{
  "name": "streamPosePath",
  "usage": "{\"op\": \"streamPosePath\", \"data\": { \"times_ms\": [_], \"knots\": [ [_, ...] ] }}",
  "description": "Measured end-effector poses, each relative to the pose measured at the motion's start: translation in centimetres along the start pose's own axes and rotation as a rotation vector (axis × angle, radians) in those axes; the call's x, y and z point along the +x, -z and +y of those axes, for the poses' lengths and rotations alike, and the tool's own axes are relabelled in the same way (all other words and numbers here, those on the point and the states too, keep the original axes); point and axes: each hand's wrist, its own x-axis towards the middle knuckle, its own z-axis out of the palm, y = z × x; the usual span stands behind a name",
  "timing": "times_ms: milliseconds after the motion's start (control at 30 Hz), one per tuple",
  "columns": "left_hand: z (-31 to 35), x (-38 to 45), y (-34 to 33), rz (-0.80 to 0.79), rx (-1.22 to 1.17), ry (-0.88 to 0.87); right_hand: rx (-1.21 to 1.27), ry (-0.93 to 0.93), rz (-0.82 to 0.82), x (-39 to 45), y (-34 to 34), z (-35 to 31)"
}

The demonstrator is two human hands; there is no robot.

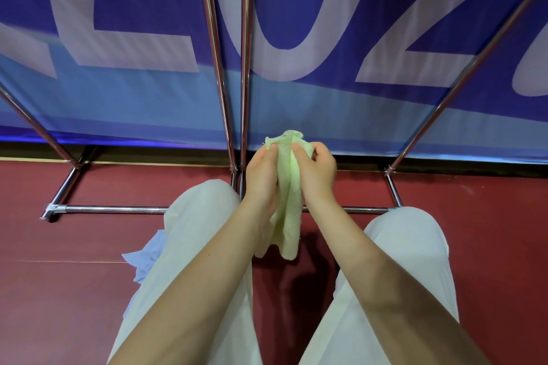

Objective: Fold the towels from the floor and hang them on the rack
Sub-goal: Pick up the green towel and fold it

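A dark red smooth floor (89,290) meets a blue fabric banner with large pale letters (133,38) behind.

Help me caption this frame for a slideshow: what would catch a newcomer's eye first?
First, the pale green towel at centre, bunched lengthwise and gripped near its top between the left hand and the right hand, its lower end hanging between the knees. Behind it, the chrome rack fans its poles upward across a blue banner with huge pale letters. A blue cloth lies on the red floor at lower left.
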Motion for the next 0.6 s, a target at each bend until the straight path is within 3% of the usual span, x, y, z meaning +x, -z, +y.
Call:
{"op": "streamPosePath", "data": {
  "times_ms": [433, 600],
  "knots": [
    [0.2, -0.9, 0.2, -0.054, 0.148, -0.137, 0.056, 0.112, -0.093, -1.5, 0.7, -0.8],
    [0.3, -0.4, 0.7, -0.057, 0.134, -0.124, 0.115, 0.09, -0.243, -1.6, 1.0, -1.0]
  ]
}}
